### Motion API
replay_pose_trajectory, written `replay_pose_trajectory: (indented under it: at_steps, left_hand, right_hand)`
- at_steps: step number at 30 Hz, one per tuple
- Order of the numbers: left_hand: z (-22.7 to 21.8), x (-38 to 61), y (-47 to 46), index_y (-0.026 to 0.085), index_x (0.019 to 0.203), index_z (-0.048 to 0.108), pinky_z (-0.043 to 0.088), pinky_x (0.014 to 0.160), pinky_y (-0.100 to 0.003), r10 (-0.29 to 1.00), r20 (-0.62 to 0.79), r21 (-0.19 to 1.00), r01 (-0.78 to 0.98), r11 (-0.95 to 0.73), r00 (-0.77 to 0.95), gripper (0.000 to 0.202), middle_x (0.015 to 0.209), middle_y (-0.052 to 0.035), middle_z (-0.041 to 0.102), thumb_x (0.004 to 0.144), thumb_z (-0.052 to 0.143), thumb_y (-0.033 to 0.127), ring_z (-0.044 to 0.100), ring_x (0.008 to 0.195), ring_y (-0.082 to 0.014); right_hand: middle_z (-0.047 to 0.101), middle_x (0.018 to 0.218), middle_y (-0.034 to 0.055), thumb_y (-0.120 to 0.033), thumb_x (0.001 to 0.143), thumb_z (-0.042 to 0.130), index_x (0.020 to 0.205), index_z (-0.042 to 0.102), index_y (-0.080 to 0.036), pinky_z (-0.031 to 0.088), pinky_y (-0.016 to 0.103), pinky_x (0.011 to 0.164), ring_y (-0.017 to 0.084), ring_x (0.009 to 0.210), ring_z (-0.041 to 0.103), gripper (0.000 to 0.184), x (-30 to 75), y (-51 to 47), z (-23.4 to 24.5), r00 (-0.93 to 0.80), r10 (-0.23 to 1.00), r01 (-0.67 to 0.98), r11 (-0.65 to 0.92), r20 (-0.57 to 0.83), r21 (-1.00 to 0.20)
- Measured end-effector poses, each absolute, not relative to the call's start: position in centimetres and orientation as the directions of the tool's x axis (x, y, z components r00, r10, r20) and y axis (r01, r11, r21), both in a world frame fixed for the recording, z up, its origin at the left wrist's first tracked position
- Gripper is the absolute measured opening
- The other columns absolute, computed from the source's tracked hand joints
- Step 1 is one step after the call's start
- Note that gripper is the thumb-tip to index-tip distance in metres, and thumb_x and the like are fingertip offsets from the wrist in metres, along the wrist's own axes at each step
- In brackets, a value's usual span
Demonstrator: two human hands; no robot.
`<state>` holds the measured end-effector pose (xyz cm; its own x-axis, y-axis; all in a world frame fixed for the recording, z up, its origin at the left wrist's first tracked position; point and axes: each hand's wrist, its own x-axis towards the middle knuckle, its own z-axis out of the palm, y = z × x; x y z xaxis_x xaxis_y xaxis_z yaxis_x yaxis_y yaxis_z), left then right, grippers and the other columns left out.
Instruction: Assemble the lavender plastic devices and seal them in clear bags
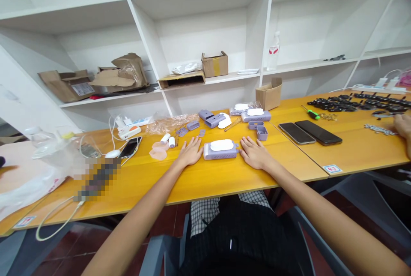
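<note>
A lilac device with a white oval top [221, 149] lies on the yellow table [199, 181] between my hands. My left hand [190, 152] rests flat on the table just left of it, fingers stretched out, holding nothing. Just right of the device, my right hand [253, 152] also lies flat and open, fingertips near its end. Behind them sit a second lilac device [256, 115], small lilac trays [260, 132], lilac housing parts [211, 118] and a white cover [224, 122].
Two dark phones [310, 132] lie right of me, with a green screwdriver [311, 113], black parts [359, 102] and another person's hand [403, 127] at the far right. Another phone [130, 147], a mouse [112, 154], cables and plastic bags lie left. Cardboard boxes fill the white shelves.
</note>
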<state>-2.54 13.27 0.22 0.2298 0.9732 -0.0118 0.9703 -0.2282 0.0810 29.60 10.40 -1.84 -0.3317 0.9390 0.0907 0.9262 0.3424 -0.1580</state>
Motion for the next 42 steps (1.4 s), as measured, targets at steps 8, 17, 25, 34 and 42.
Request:
replay_pose_trajectory:
  at_steps: [8,17,25,34,42]
  left_hand:
    - [0.1,-2.6,13.3,0.021,0.165,0.035,0.014,0.131,-0.061,0.97,0.01,0.105,0.964,-0.243,0.244,0.065,0.176,-0.0127,0.022,0.107,0.026,0.05,0.017,0.165,-0.0314]
    - [0.8,-2.4,13.0,0.023,0.142,0.062,0.027,0.127,-0.059,0.946,0.254,0.092,0.968,-0.232,0.202,0.049,0.167,-0.0148,0.043,0.102,0.049,0.047,0.029,0.16,-0.0379]
    - [1.3,-3.7,13.3,0.02,0.134,0.066,0.037,0.119,-0.062,0.944,0.329,0.038,0.999,-0.032,0.018,0.045,0.15,-0.0191,0.058,0.096,0.057,0.042,0.045,0.146,-0.0442]
    - [1.6,-4.3,14.2,0.02,0.112,0.073,0.049,0.111,-0.044,0.876,0.468,0.136,0.971,-0.198,0.114,0.028,0.119,-0.0111,0.074,0.093,0.053,0.026,0.066,0.118,-0.0308]
    - [1.7,-4.5,13.5,0.021,0.114,0.074,0.054,0.105,-0.043,0.924,0.375,0.085,0.99,-0.11,0.07,0.035,0.126,-0.0112,0.074,0.089,0.051,0.014,0.068,0.118,-0.031]
  right_hand:
    - [0.028,0.175,0.0145,-0.044,0.108,0.022,0.165,0.037,-0.009,0.02,0.061,0.13,0.033,0.163,0.023,0.068,29.7,10.5,-2.0,-0.331,0.938,0.926,0.344,0.103,-0.155]
    - [0.032,0.173,0.0143,-0.043,0.108,0.026,0.163,0.04,-0.011,0.023,0.062,0.129,0.033,0.162,0.026,0.065,29.8,10.5,-2.1,-0.337,0.932,0.924,0.355,0.131,-0.146]
    - [0.038,0.171,0.0153,-0.042,0.107,0.032,0.158,0.048,-0.013,0.026,0.063,0.127,0.035,0.159,0.033,0.061,29.9,10.4,-2.2,-0.332,0.927,0.918,0.36,0.177,-0.166]
    - [0.042,0.168,0.0162,-0.041,0.107,0.035,0.155,0.052,-0.013,0.026,0.062,0.126,0.035,0.158,0.035,0.059,29.6,10.1,-1.9,-0.33,0.923,0.912,0.366,0.198,-0.186]
    - [0.045,0.167,0.0171,-0.041,0.107,0.036,0.151,0.056,-0.016,0.027,0.062,0.125,0.036,0.156,0.038,0.055,29.9,10.1,-2.1,-0.342,0.916,0.902,0.383,0.211,-0.199]
